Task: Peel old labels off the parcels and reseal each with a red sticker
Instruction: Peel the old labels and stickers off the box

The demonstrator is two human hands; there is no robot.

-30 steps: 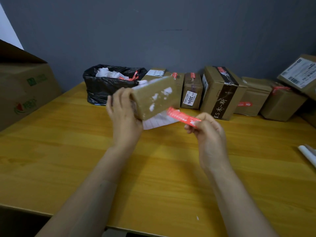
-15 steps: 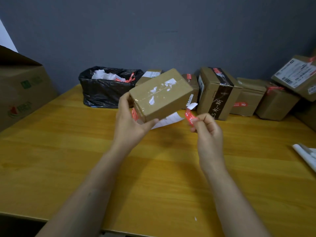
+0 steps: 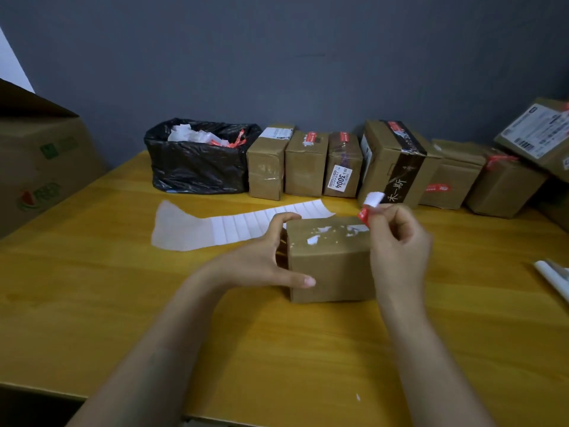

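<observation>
A small brown parcel (image 3: 331, 263) stands on the wooden table (image 3: 92, 303), its top face flecked with white label scraps. My left hand (image 3: 261, 260) grips its left end, thumb on the front face and fingers over the top edge. My right hand (image 3: 397, 241) hovers at the parcel's right top corner and pinches a red sticker (image 3: 369, 206) with its white back side showing. Behind the parcel lies a white sticker backing sheet (image 3: 215, 226).
A black bin bag (image 3: 197, 161) with torn labels stands at the back. A row of parcels (image 3: 341, 163), some with red stickers, lines the wall to its right. A large carton (image 3: 40, 167) stands at the left; rolled paper (image 3: 554, 275) lies at the right edge.
My left hand lowered the parcel from mid-air onto the table. My right hand kept the red sticker pinched and moved over the parcel's right top corner.
</observation>
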